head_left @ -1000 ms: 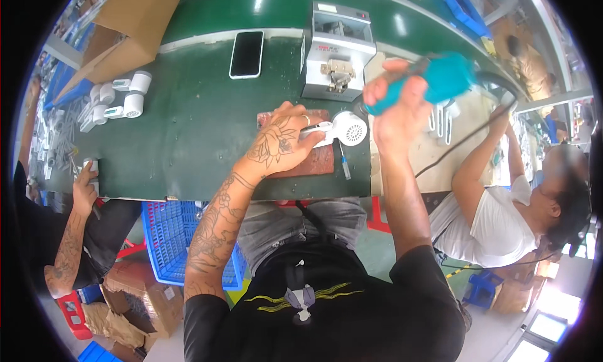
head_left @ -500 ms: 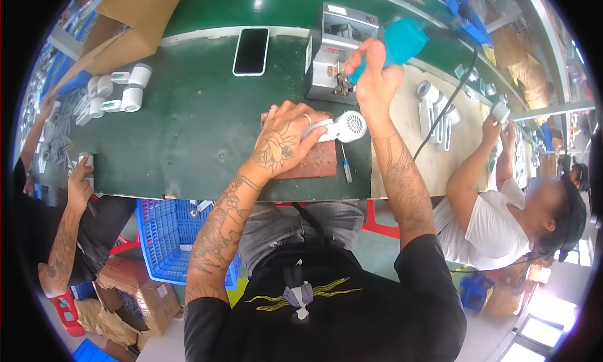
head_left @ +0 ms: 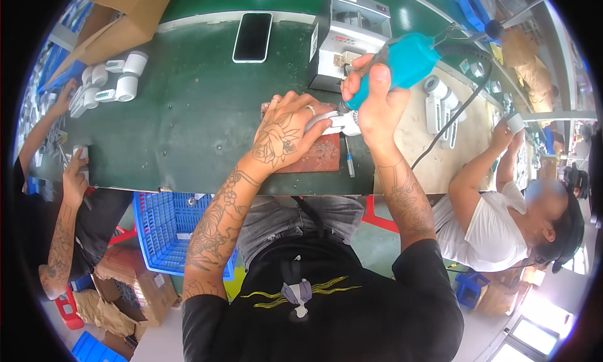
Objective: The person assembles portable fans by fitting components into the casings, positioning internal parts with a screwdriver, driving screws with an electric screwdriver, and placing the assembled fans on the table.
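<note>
My left hand (head_left: 284,128) is closed around a white handheld fan (head_left: 335,123), its fingers spread over the handle. The fan lies on a reddish-brown pad (head_left: 321,156), its round head pointing right. In my right hand (head_left: 382,104) is a teal electric screwdriver (head_left: 413,60), tilted, its lower end down at the fan's head. My hand hides the bit, so I cannot tell whether it touches the fan. A small screwdriver with a blue handle (head_left: 350,165) lies just right of the pad. Behind the hands stands a grey screw feeder (head_left: 330,67).
A phone (head_left: 252,38) lies on the green bench (head_left: 188,123). Several white fans (head_left: 127,86) sit at the left, and more (head_left: 434,111) on brown board at the right. The screwdriver's black cable (head_left: 461,101) loops rightward. Co-workers sit both sides; a blue basket (head_left: 166,230) stands below.
My right hand has brought the electric screwdriver from the screw feeder down and nearer, to the fan's head. My left hand still holds the fan on the pad. The view has shifted slightly.
</note>
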`<state>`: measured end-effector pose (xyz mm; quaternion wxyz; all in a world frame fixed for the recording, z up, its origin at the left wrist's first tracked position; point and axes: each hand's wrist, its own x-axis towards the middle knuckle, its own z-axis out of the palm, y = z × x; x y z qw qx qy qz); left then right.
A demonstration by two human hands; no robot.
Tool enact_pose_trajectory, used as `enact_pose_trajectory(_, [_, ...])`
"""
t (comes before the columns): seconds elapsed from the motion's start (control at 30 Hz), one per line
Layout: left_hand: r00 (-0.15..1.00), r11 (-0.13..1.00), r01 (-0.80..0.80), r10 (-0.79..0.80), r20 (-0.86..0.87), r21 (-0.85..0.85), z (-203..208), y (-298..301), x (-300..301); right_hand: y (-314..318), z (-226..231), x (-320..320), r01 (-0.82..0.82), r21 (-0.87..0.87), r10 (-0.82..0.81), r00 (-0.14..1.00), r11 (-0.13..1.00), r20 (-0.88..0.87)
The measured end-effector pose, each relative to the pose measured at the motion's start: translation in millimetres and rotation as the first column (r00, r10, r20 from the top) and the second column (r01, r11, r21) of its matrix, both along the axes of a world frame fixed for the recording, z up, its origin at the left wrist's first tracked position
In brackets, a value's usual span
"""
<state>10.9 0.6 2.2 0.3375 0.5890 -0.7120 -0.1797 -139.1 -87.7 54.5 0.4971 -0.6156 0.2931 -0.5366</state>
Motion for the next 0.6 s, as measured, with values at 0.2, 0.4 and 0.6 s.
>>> enact_pose_trajectory(0.2, [0.997,0.994,-0.05,0.056,0.055,-0.096,4,9,17,-1,-20,20,0.01,0.055,-0.01,1.0,0.998,-0.007])
enact_pose_trajectory(0.4, [0.997,0.953,-0.057,0.039,-0.066,-0.299,-20,-1,-6,-29,-70,-31,-0.01,0.189,-0.036,0.97,0.982,0.242])
enact_pose_trajectory(0.6, [0.999,0.961,-0.005,0.018,0.044,-0.275,-44,1,-5,-3,-21,-36,0.154,0.094,-0.165,0.98,0.984,0.113])
